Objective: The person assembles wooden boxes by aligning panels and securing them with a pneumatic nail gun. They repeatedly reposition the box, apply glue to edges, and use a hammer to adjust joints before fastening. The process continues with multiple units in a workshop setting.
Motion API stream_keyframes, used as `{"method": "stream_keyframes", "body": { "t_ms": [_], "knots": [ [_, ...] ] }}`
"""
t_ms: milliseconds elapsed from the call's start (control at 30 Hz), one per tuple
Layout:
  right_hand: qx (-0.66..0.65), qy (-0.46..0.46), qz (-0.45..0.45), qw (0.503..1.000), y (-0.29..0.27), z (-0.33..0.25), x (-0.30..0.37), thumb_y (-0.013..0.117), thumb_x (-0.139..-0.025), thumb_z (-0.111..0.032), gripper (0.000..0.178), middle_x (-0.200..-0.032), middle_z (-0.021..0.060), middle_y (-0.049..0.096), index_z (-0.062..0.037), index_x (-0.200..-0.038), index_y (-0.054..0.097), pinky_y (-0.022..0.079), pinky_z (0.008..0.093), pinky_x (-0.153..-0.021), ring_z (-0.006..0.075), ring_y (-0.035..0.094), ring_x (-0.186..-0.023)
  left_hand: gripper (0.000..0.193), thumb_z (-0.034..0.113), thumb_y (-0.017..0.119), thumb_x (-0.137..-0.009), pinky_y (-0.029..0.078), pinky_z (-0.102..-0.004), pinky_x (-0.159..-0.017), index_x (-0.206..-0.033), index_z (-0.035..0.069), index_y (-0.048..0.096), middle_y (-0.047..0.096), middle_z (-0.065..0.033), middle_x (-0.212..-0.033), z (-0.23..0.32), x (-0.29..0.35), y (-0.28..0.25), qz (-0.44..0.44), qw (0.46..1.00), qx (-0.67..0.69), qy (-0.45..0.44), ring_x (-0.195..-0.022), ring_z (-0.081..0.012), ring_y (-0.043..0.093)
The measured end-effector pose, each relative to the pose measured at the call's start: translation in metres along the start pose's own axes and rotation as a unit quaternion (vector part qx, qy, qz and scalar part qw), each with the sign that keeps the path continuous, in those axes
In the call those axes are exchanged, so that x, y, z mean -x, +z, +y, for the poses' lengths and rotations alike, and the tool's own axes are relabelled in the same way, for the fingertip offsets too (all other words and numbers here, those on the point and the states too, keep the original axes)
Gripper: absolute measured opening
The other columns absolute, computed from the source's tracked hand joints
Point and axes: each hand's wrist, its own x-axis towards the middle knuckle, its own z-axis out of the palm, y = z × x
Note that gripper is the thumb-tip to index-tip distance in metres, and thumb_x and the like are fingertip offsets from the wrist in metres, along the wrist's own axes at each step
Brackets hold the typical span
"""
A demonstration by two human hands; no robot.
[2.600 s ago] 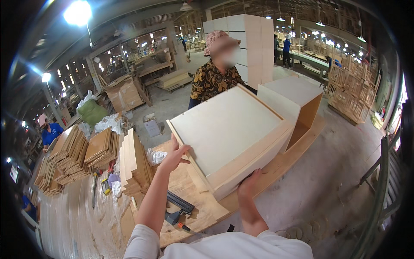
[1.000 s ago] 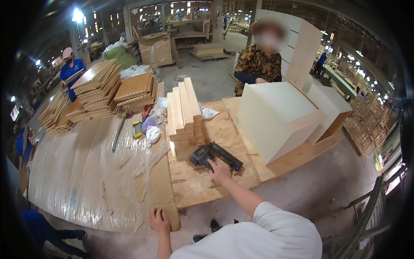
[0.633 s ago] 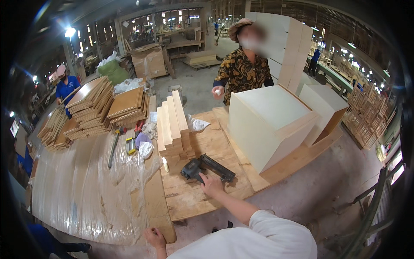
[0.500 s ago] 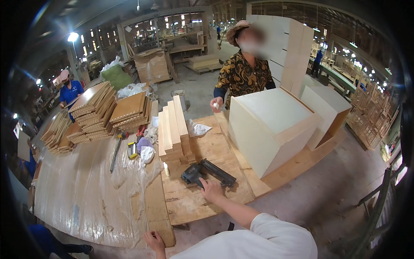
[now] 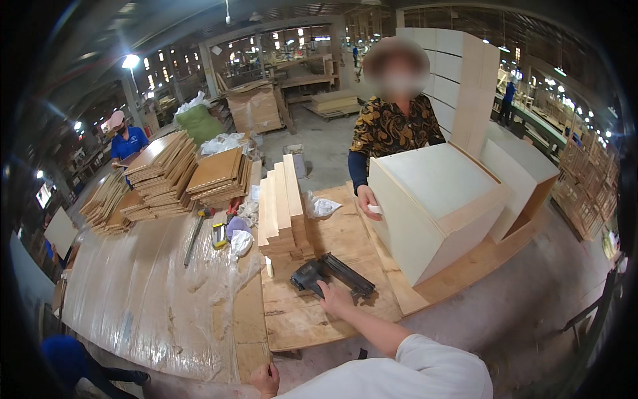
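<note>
A black nail gun (image 5: 308, 276) lies on its side on the plywood tabletop (image 5: 299, 326), its long magazine slanting toward the right. My right hand (image 5: 337, 300) is closed round its handle from the near side, partly hiding the grip. At the near edge of the table is my left hand (image 5: 265, 380), fingers curled in, with nothing visible in it. Just beyond the gun stands a stack of pale wooden strips (image 5: 282, 216). To its right rests a whitish box-shaped cabinet (image 5: 409, 219), with a co-worker's hand (image 5: 367, 201) at its side holding something small and white.
A second cabinet (image 5: 522, 176) stands beside the first. Stacked brown panels (image 5: 159, 166), a hammer (image 5: 195, 236), a yellow-and-black tool (image 5: 219, 235) and cloths lie on the left side. Plastic film (image 5: 146, 286) covers the left tabletop. The co-worker (image 5: 399, 126) stands across the table.
The view has shifted, so the scene sits further right and lower. The co-worker's hand has come to the cabinet's side. My left hand's fingers have curled in; my right hand stays on the nail gun.
</note>
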Motion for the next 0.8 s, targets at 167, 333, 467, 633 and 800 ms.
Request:
{"method": "stream_keyframes", "body": {
  "t_ms": [167, 333, 467, 633, 800],
  "knots": [
    [-0.018, -0.009, 0.024, 1.0, 0.005, -0.002, 0.001, 0.058, -0.082, -0.028, 0.057, -0.102, 0.016, 0.06, -0.0136, -0.135, 0.042, 0.05, 0.0455, -0.079, 0.0345, 0.06, -0.094, 0.013, 0.013, 0.064, -0.083, 0.044, -0.0384, -0.05, -0.071, 0.009, 0.062, 0.06, -0.0086, -0.06, -0.011, 0.008, 0.005, -0.011, 0.999, -0.006, -0.032, -0.052, -0.0267, 0.058],
    [-0.037, -0.004, 0.039, 0.999, 0.008, -0.005, 0.001, 0.059, -0.081, -0.025, 0.057, -0.106, 0.0181, 0.061, -0.0154, -0.134, 0.044, 0.049, 0.0475, -0.081, 0.0371, 0.061, -0.094, 0.01, 0.016, 0.064, -0.083, 0.045, -0.04, -0.052, -0.077, 0.008, 0.063, 0.061, -0.0122, -0.065, -0.005, 0.004, -0.003, -0.047, 0.994, 0.06, -0.083, -0.057, -0.0302, 0.06],
    [-0.018, -0.007, 0.043, 0.999, 0.007, -0.002, 0.002, 0.059, -0.08, -0.026, 0.06, -0.102, 0.0175, 0.061, -0.0153, -0.137, 0.042, 0.049, 0.048, -0.079, 0.0359, 0.062, -0.091, 0.013, 0.02, 0.065, -0.082, 0.045, -0.0405, -0.054, -0.076, 0.009, 0.062, 0.061, -0.0108, -0.067, 0.006, -0.012, -0.015, -0.077, 0.994, 0.053, -0.054, -0.06, -0.0307, 0.06],
    [-0.018, -0.002, 0.024, 1.0, 0.007, -0.005, 0.001, 0.058, -0.08, -0.024, 0.06, -0.1, 0.0165, 0.061, -0.0138, -0.137, 0.043, 0.049, 0.0475, -0.079, 0.0357, 0.061, -0.091, 0.011, 0.021, 0.066, -0.079, 0.045, -0.0341, -0.063, -0.075, 0.013, 0.06, 0.061, -0.0028, -0.069, 0.015, -0.02, -0.016, -0.155, 0.957, 0.028, 0.245, -0.067, -0.0211, 0.06],
    [-0.014, -0.019, 0.04, 0.999, 0.009, -0.008, 0.0, 0.059, -0.079, -0.024, 0.059, -0.1, 0.016, 0.061, -0.0145, -0.136, 0.044, 0.05, 0.0469, -0.077, 0.0347, 0.062, -0.089, 0.013, 0.023, 0.065, -0.078, 0.043, -0.0327, -0.067, -0.073, 0.014, 0.057, 0.06, 0.0002, -0.068, 0.009, -0.017, -0.01, -0.204, 0.938, -0.02, 0.278, -0.069, -0.0185, 0.059]
  ]
}}
